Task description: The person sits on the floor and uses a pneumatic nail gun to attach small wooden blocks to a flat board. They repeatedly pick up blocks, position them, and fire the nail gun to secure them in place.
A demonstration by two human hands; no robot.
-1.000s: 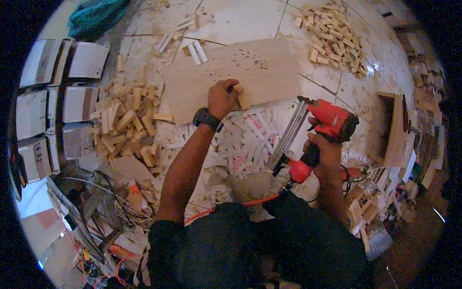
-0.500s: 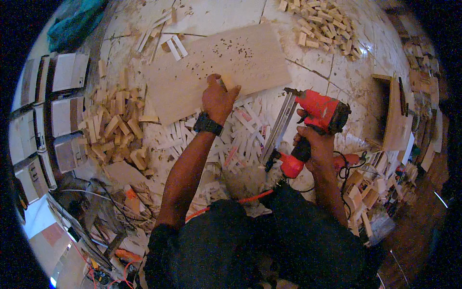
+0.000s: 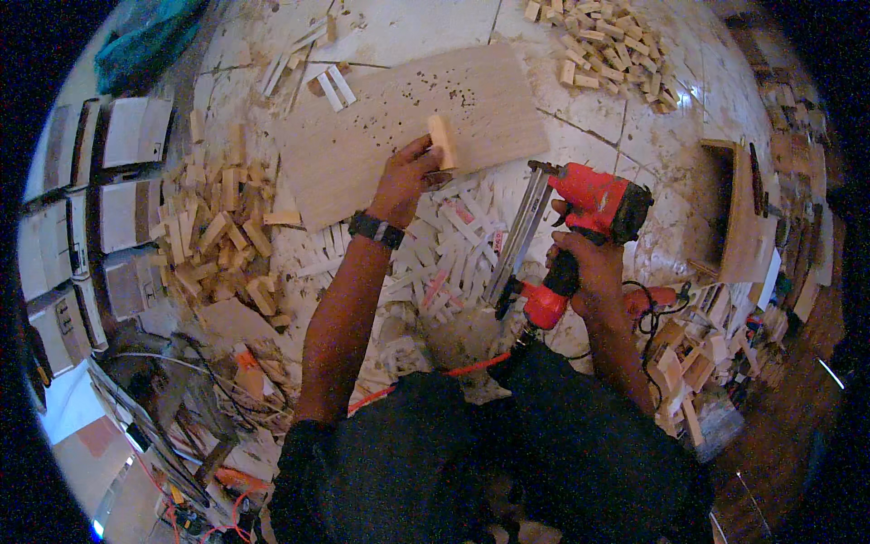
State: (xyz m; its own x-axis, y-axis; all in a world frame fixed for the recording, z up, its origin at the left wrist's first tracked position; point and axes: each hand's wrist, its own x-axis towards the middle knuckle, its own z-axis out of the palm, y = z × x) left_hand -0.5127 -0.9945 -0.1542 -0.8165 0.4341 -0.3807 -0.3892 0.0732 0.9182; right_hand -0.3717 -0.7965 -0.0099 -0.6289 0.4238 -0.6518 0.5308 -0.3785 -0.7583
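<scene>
Over the near side of a wooden board (image 3: 399, 100) marked with many small dark holes, my left hand (image 3: 410, 177) grips a small wood block (image 3: 441, 142) between thumb and fingers. A dark watch is on that wrist. My right hand (image 3: 589, 258) is wrapped round the handle of a red and black nail gun (image 3: 598, 201). Its long metal magazine slants down to the left, and its nose is just off the board's right corner. A red air hose (image 3: 471, 365) runs near my knees. White strips (image 3: 335, 88) lie at the board's far left.
Wood blocks are heaped at the left (image 3: 222, 227) and at the far right (image 3: 616, 45). White slats (image 3: 444, 258) lie scattered between me and the board. At the right are an open wooden box (image 3: 725, 208), a second red tool (image 3: 654, 297) and offcuts (image 3: 689, 367).
My left hand has turned, and the wood block in it now shows upright beyond the fingers. The nail gun has shifted slightly left and up.
</scene>
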